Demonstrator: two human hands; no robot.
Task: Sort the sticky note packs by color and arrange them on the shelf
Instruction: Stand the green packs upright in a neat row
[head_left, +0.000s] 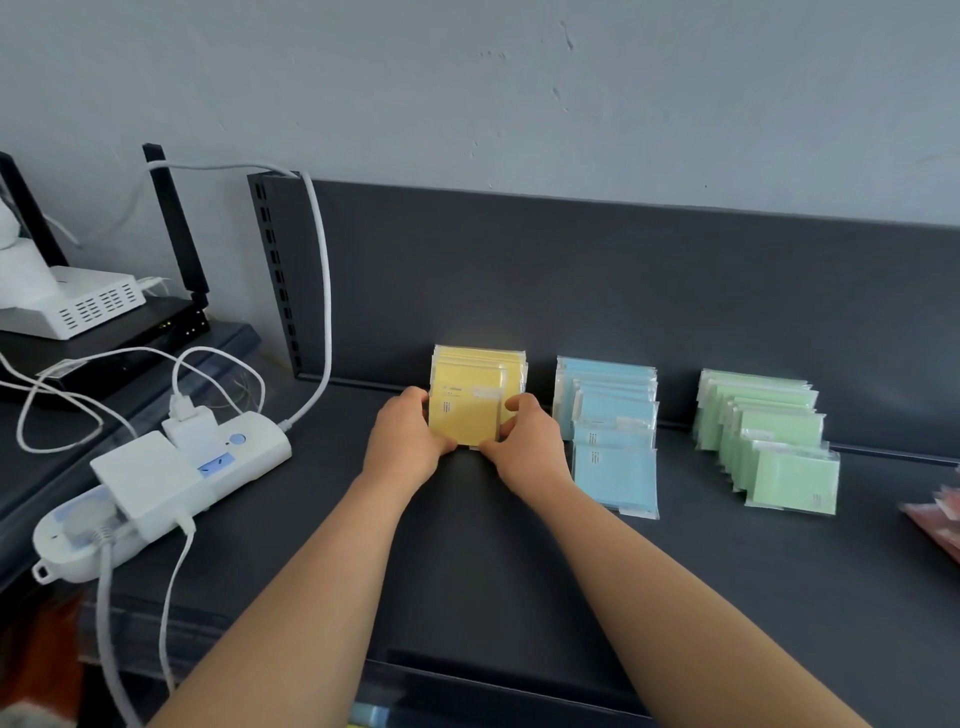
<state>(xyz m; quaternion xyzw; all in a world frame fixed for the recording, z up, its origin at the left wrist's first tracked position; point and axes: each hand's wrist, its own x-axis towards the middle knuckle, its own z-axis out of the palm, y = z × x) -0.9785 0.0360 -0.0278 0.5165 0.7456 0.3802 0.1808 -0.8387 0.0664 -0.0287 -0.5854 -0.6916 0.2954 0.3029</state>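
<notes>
A row of yellow sticky note packs (470, 400) stands against the dark back panel of the shelf (467, 545). My left hand (408, 439) grips the left edge of the front yellow pack, and my right hand (524, 441) grips its right edge. To the right lies a row of blue packs (613, 467), overlapping toward me. Further right is a row of green packs (779, 457) laid the same way. Pink or red packs (940, 519) show blurred at the right edge of the frame.
A white power strip (156, 483) with plugs and white cables lies on the shelf's left side. Behind it a black router (130, 332) with antennas carries a white box (78, 301). A grey wall rises behind the shelf.
</notes>
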